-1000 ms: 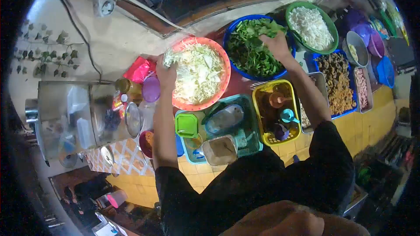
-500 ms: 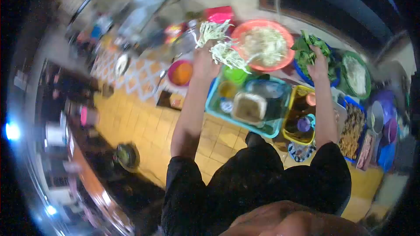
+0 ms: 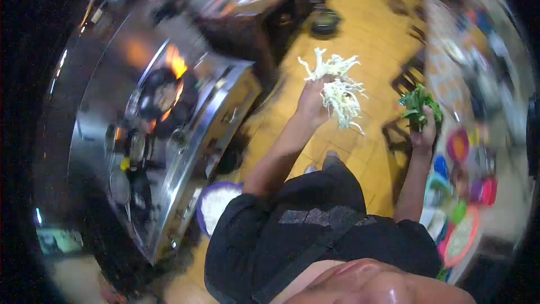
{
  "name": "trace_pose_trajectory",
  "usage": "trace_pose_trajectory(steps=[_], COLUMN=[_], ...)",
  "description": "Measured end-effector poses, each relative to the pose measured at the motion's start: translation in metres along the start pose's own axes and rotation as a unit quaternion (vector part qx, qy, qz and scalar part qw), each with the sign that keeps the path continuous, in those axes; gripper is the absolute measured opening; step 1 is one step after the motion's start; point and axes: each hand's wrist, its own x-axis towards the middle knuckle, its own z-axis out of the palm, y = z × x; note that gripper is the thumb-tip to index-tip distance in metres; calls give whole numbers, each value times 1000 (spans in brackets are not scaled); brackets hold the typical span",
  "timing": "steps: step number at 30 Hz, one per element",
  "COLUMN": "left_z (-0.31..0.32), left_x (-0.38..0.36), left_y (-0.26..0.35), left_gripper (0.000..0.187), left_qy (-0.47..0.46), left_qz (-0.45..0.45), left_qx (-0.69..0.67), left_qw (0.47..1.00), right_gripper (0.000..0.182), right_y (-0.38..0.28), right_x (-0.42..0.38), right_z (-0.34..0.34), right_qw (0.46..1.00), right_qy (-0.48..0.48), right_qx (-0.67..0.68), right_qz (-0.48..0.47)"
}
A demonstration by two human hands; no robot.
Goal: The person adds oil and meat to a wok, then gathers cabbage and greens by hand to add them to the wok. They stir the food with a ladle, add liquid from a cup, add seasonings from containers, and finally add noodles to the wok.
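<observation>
My left hand (image 3: 316, 101) is closed round a bunch of pale shredded vegetable (image 3: 343, 98), whose strands stick out on both sides of the fist. In my right hand (image 3: 426, 129) is a bunch of leafy greens (image 3: 419, 106), gripped from below. Both hands are in the air over the yellow tiled floor, well apart from each other. To the left, a wok (image 3: 160, 94) sits on a metal stove (image 3: 185, 157), with orange flames (image 3: 176, 63) rising at its edge.
A purple-rimmed tub (image 3: 201, 214) of white food stands beside the stove. At the right are a red-orange basin (image 3: 475, 228), a pink bowl (image 3: 458, 145) and a patterned counter (image 3: 441, 67). A dark round object (image 3: 325, 22) lies on the floor ahead.
The view has swung from the counter of basins toward the stove. My right hand has lifted the greens away from the blue basin; my left hand still holds the shredded vegetable.
</observation>
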Motion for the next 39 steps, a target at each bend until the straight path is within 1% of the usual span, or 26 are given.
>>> trace_pose_trajectory(steps=[2, 5, 6, 7, 10, 12, 14, 15, 17, 18, 19, 20, 22, 24, 25, 26, 27, 28, 30, 32, 33, 34, 36, 37, 38, 39], left_z=[-50, -101, -123, -136, -153, -229, -264, -292, -309, -344, -365, -364, -363, -396, -398, -396, -376, -384, -386, -380, -376, -374, -366, -361, -355, -351], left_x=[-26, -73, -90, -108, -135, -151, -154, -154, -152, -151, -148, -146, -143, -142, -139, -134, -127, -131, -145, -145, -144, -145, -152, -158, -164, -171], left_y=[54, 131, 160, 190, 254, 314, 373, 406, 459, 485, 511, 531, 560, 580, 591, 598, 601, 604, 613, 615, 614, 614, 593, 576, 557, 536], left_gripper=[23, 23, 23, 22, 25, 26, 23, 21, 21, 21, 24, 24, 34, 43, 44, 44, 46, 46, 44, 46, 45, 44, 39, 38, 37, 36], left_qy=[47, 160, 144, 180, 278, 251, 293, 288, 341, 384, 379, 383, 363, 395, 511, 614, 728, 731, 606, 601, 637, 662, 644, 635, 624, 610], left_qz=[76, 194, 243, 274, 376, 448, 496, 526, 543, 546, 520, 521, 399, 349, 317, 277, 208, 203, 295, 303, 215, 124, 179, 211, 234, 255], left_qx=[-8, -25, -46, -67, -79, -86, -59, -43, -32, -25, 12, 18, -17, -28, 50, 126, 173, 171, 264, 263, 335, 403, 438, 440, 385, 326], left_qw=[996, 967, 958, 942, 880, 853, 815, 799, 767, 744, 765, 763, 842, 849, 797, 728, 630, 629, 690, 692, 661, 620, 602, 599, 639, 676], right_gripper=[27, 25, 23, 21, 16, 17, 24, 25, 27, 27, 19, 21, 30, 32, 32, 31, 30, 30, 32, 33, 31, 30, 29, 38, 42, 47], right_y=[60, 129, 164, 196, 251, 299, 347, 362, 436, 461, 484, 504, 555, 568, 601, 654, 686, 681, 671, 676, 698, 683, 663, 616, 682, 660], right_x=[42, 73, 89, 102, 120, 113, 112, 102, 117, 108, 105, 98, 99, 89, 96, 105, 110, 111, 114, 109, 114, 109, 99, 92, 86, 77], right_z=[65, 169, 191, 220, 324, 411, 485, 522, 584, 618, 647, 674, 712, 736, 745, 749, 750, 752, 769, 766, 757, 757, 722, 698, 632, 598], right_qw=[996, 975, 961, 945, 923, 899, 878, 850, 788, 800, 781, 755, 684, 668, 667, 703, 689, 688, 750, 767, 642, 493, 376, 303, 310, 266], right_qy=[-43, -148, -207, -262, -259, -308, -334, -392, -446, -434, -455, -429, -477, -500, -500, -569, -598, -598, -568, -559, -640, -698, -739, -775, -797, -769], right_qx=[67, 66, 59, 55, 27, 33, 23, 62, 77, 36, 44, 41, -29, -268, -265, -348, -410, -411, -326, -307, -395, -468, -548, -552, -517, -580], right_qz=[31, 152, 172, 187, 281, 309, 343, 346, 417, 413, 425, 493, 551, 482, 486, 245, -11, -4, -94, -70, -151, -226, -110, -50, -42, 43])
